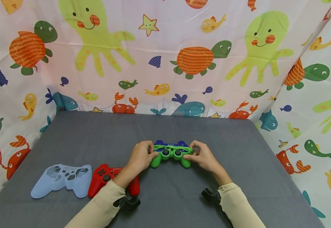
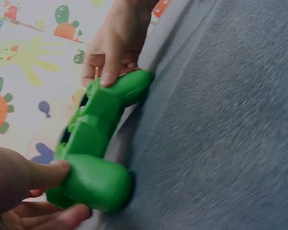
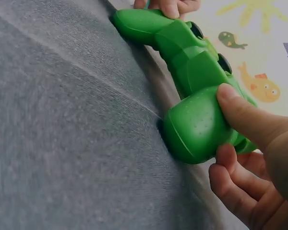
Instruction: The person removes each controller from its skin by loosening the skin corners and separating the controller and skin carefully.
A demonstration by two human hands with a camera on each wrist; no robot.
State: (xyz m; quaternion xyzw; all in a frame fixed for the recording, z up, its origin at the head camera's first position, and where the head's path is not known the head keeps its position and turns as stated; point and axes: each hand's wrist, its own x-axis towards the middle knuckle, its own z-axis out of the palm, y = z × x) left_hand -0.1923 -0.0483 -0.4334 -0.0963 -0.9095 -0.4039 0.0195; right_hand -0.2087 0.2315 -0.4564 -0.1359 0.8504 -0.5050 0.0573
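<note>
At six o'clock in the head view, the left hand and right hand, fingers bent, pinched opposite ends of a green cover partly over a blue controller lettered "SONY" on a grey worktop. From there, a red controller, also "SONY", lay at eight o'clock, a pale-blue cover towards nine.

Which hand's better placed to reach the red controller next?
Probably the left hand, which is nearer the red controller; the right hand is farther off, beyond the green cover. Both hands grip that cover.
</note>
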